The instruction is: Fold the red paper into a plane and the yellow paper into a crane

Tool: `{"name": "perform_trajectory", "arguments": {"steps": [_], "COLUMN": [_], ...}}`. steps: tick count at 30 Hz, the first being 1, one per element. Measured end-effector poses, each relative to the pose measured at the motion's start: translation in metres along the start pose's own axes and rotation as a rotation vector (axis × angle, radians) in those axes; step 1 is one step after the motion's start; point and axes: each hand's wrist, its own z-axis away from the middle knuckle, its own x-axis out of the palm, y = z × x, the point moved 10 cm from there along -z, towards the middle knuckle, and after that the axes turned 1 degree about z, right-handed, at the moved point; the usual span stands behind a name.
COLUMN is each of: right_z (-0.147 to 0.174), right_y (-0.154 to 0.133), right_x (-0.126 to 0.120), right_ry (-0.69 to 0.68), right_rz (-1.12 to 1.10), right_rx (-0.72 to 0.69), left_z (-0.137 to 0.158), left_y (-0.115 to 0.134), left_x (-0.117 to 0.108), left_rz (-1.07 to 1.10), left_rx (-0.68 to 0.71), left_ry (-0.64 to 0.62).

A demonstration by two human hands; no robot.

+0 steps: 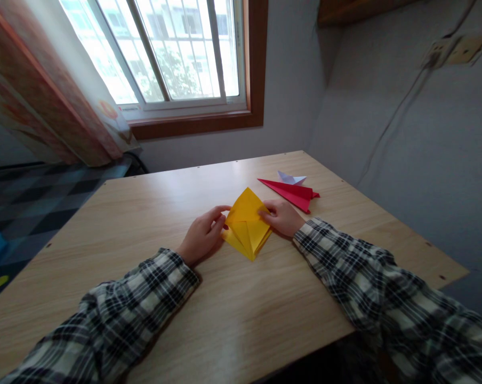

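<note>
A yellow sheet of folded paper [247, 213], diamond-shaped with creased flaps toward its near corner, is between my two hands above the middle of the table. My right hand [281, 216] pinches its right side, thumb on top and the other fingers behind. At the left corner, my left hand [203, 232] has its index finger and thumb closed on the paper's edge. Some layers stand slightly apart along the lower right side.
A red paper plane [291, 193] and a white folded paper boat [292, 178] lie on the wooden table [177, 197] beyond my right hand. A wall [404, 133] with a plugged-in cord borders the right; a window and curtain [65, 96] are ahead.
</note>
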Motion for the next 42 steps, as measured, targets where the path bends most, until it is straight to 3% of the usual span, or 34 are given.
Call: {"name": "perform_trajectory", "arguments": {"steps": [21, 31, 42], "right_z": [0.002, 0.001, 0.001], "right_y": [-0.003, -0.005, -0.007], "right_x": [0.002, 0.004, 0.003], "right_ry": [-0.006, -0.020, -0.018], "right_rz": [-0.110, -0.081, -0.086], "right_rx": [-0.007, -0.021, -0.037], "left_z": [0.001, 0.003, 0.003], "left_y": [0.009, 0.004, 0.025], "left_x": [0.010, 0.011, 0.014], "left_rz": [0.021, -0.003, -0.140], "left_rx": [0.101, 0.066, 0.288], "left_ry": [-0.093, -0.090, -0.126]}}
